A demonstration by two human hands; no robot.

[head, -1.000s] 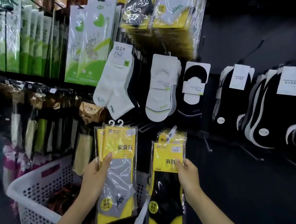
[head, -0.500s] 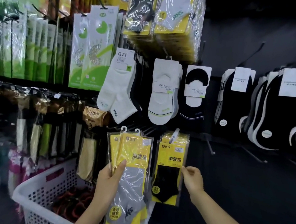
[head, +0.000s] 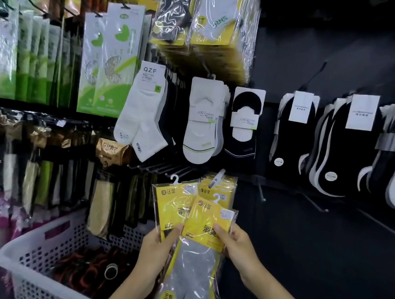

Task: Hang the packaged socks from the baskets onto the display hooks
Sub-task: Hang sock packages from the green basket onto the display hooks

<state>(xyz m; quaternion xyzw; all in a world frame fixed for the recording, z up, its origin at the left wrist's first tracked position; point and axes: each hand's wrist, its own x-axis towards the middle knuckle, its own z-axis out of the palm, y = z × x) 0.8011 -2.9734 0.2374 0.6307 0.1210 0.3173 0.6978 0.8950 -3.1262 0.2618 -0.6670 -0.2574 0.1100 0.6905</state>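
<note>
Pack of grey socks pinched at its yellow card by right hand, long axis tipped toward 1 o'clock, hanger just below display hook at 12. Left hand gripping second pack behind, at 9. Half a second ago right hand at the hung packs; now across on this one.
</note>
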